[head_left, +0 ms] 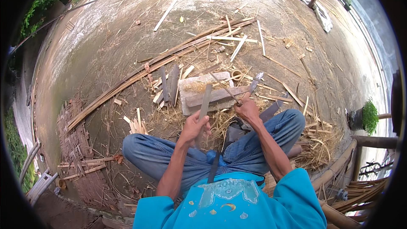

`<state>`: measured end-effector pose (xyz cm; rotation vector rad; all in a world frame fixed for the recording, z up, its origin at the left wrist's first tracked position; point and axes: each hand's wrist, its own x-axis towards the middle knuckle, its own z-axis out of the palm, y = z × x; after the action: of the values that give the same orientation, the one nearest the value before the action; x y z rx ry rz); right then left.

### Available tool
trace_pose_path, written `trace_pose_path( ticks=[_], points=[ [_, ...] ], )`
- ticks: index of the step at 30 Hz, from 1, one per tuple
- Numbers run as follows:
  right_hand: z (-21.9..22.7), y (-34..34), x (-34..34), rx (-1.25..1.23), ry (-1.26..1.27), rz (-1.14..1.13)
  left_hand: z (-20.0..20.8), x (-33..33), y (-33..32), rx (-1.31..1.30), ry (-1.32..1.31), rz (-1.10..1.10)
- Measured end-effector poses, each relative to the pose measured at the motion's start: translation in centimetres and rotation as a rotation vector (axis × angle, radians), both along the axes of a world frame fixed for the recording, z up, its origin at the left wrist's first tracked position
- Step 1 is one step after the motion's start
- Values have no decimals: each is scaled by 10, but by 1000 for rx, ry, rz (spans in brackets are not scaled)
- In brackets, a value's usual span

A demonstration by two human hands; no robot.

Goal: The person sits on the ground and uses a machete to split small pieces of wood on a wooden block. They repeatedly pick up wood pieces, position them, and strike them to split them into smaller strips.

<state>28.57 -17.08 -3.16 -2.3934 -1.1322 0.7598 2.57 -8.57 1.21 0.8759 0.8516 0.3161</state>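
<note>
Flat strip (206,100) in L hand (195,128), gripped nr lower end, upper end seen against pale block (185,90). R hand (247,109) closed on thin dark tool (224,86), tip pointing up-left, w/ shavings (196,86) on block.

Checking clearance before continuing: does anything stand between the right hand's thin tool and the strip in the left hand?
Nothing visible stands between the thin tool in the right hand and the strip in the left hand; the board on the pale block shows behind them.

Bright, diffuse daylight whitens the far ground (106,29), shadows are soft, and fisheye distortion curves edges toward black corners.
</note>
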Motion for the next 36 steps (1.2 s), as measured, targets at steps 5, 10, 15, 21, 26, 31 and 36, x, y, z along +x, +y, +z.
trace_pose_path(
  ticks=[5,10,15,21,26,31,36],
  points=[
    [31,-25,-73,160,76,192,5,-2,11,-72,-37,-20],
    [8,-18,-60,172,-30,124,21,3,10,-66,-79,-11],
    [-38,-11,-6,19,-6,-97,39,-5,2,-121,-160,-72],
    [36,19,3,261,820,-312,25,-4,-16,159,25,-145],
    [78,51,-26,441,920,-152,15,16,7,393,-14,-258],
    [124,65,-46,493,815,50,73,28,71,576,-57,-429],
    [135,62,-57,612,657,38,65,26,94,731,28,-180]
  ],
)
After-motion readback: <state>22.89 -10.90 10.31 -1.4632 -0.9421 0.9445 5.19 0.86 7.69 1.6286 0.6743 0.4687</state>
